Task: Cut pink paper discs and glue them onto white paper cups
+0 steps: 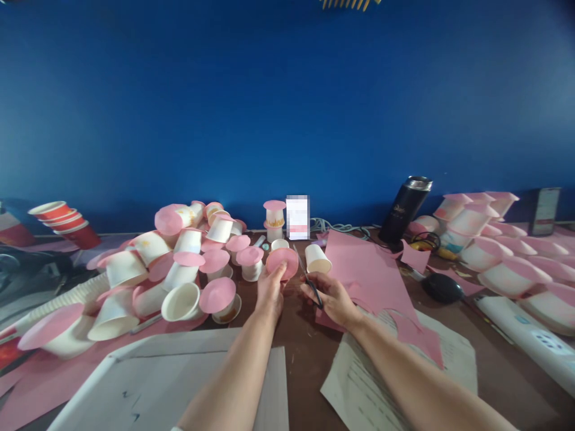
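My left hand (270, 291) holds a round pink paper disc (283, 261) by its lower edge, upright in front of me. My right hand (331, 297) grips black-handled scissors (309, 278), whose blades point up and left towards the disc. A white paper cup (317, 258) lies on its side just beyond the scissors. A large sheet of pink paper (368, 272) with cut-out edges lies under and to the right of my right hand.
A heap of white cups with pink disc lids (188, 269) fills the left; more capped cups (485, 245) sit at right. Red cups (67, 222) far left, black flask (406, 208), phone (545, 211), black mouse (442, 287), white printed papers (359, 377) near me. Blue wall behind.
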A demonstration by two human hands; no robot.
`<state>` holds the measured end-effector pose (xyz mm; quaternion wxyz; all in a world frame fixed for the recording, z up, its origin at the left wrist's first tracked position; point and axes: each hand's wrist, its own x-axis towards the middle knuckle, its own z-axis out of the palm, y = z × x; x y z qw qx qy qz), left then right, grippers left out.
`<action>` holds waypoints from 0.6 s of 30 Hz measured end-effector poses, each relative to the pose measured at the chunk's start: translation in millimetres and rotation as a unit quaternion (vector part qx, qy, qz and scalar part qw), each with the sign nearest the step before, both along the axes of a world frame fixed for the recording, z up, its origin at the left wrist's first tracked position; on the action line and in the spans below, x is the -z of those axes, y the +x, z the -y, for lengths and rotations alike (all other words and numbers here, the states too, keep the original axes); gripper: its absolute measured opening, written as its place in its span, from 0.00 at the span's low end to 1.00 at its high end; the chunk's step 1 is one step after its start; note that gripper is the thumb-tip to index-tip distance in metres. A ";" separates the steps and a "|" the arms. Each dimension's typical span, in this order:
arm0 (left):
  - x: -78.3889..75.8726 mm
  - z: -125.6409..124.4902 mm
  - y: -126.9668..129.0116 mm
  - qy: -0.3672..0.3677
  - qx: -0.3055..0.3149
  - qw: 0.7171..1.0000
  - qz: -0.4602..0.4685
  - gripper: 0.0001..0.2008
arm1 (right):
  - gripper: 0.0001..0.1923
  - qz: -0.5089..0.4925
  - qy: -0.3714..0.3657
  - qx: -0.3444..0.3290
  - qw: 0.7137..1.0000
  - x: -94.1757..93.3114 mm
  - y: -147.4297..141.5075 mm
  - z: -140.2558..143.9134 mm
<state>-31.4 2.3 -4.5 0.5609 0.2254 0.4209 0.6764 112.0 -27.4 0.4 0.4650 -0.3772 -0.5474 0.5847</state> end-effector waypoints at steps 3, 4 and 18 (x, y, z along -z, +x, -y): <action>-2.1 0.4 0.1 -0.002 0.004 1.000 0.000 0.30 | 0.23 -0.001 0.005 0.001 1.000 3.5 0.8 -1.7; -3.0 0.6 0.2 -0.004 0.006 1.000 0.001 0.30 | 0.22 0.001 0.005 0.001 1.000 4.4 1.1 -2.1; -14.0 6.4 2.2 -0.008 -0.012 1.000 0.017 0.25 | 0.22 0.003 0.007 0.004 1.000 2.0 1.6 -2.0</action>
